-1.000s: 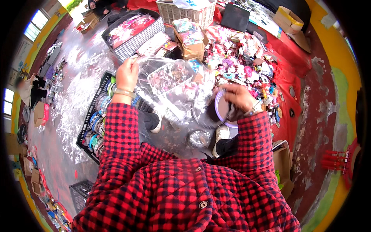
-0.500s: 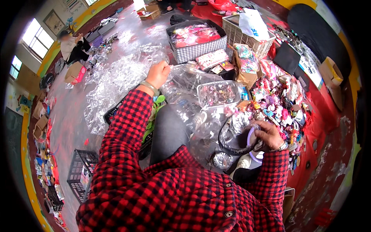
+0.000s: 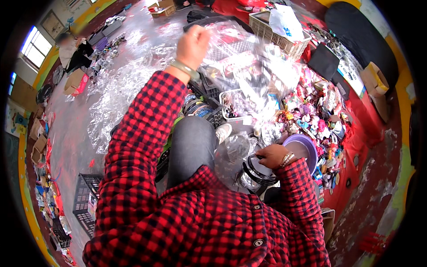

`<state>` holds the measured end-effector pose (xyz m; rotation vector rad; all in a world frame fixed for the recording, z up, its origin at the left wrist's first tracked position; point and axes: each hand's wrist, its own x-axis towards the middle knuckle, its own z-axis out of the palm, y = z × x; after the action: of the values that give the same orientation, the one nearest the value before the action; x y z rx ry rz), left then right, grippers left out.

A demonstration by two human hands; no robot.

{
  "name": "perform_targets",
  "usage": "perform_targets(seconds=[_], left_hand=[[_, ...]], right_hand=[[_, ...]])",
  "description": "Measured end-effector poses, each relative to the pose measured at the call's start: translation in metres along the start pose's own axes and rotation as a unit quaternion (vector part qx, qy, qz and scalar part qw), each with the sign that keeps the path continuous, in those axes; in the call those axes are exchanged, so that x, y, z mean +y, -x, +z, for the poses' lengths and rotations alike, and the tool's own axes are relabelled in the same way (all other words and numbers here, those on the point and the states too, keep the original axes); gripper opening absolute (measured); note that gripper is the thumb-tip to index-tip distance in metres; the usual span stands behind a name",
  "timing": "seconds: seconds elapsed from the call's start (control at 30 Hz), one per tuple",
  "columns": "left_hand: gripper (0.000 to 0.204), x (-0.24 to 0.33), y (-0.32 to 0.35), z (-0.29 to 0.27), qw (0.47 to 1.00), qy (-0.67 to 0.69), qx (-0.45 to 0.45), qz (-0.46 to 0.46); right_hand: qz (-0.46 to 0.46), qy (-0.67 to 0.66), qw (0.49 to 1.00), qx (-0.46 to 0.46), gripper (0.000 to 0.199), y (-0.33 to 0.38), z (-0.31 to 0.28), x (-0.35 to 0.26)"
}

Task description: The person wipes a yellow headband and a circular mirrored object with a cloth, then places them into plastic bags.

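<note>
My left hand is raised over the floor, fingers closed on a large clear plastic bag. The bag spreads out to the right, blurred by motion, and partly covers a patterned bin and a white basket of small items. Lower down on the right, my right hand grips several black headbands, thin curved hoops that hang below the fingers. Just behind that wrist stands a purple basin. A crumpled clear bag lies left of my right hand.
A heap of colourful hair accessories covers a red sheet at right. Clear plastic film lies on the floor to the left. A black crate stands at lower left, a wicker basket at the back. Another person sits far left.
My left hand has lifted and moved forward, pulling the clear bag up off the floor things. My right hand has shifted left, away from the purple basin, carrying the black headbands.
</note>
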<state>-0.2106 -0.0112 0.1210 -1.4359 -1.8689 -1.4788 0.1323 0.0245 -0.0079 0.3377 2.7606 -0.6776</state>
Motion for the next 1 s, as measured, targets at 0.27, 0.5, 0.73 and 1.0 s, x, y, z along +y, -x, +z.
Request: perform_targets(seconds=[0.27, 0.5, 0.73, 1.0], left_hand=[[0.039, -0.178, -0.023, -0.128, 0.892, -0.095, 0.169, -0.407], [0.037, -0.308, 0.008, -0.278, 0.652, -0.631, -0.2, -0.37], [0.029, -0.352, 0.063, -0.249, 0.657, -0.592, -0.266, -0.384], [0.024, -0.131, 0.054, -0.074, 0.839, 0.255, -0.165, -0.453]], right_hand=[[0.098, -0.087, 0.988, 0.077, 0.034, 0.003, -0.001, 0.028], [0.129, -0.134, 0.979, 0.081, 0.034, 0.005, -0.004, 0.026], [0.155, -0.212, 0.952, 0.159, 0.032, 0.012, -0.008, 0.027], [0.087, -0.475, 0.822, 0.301, 0.037, 0.033, -0.037, 0.016]])
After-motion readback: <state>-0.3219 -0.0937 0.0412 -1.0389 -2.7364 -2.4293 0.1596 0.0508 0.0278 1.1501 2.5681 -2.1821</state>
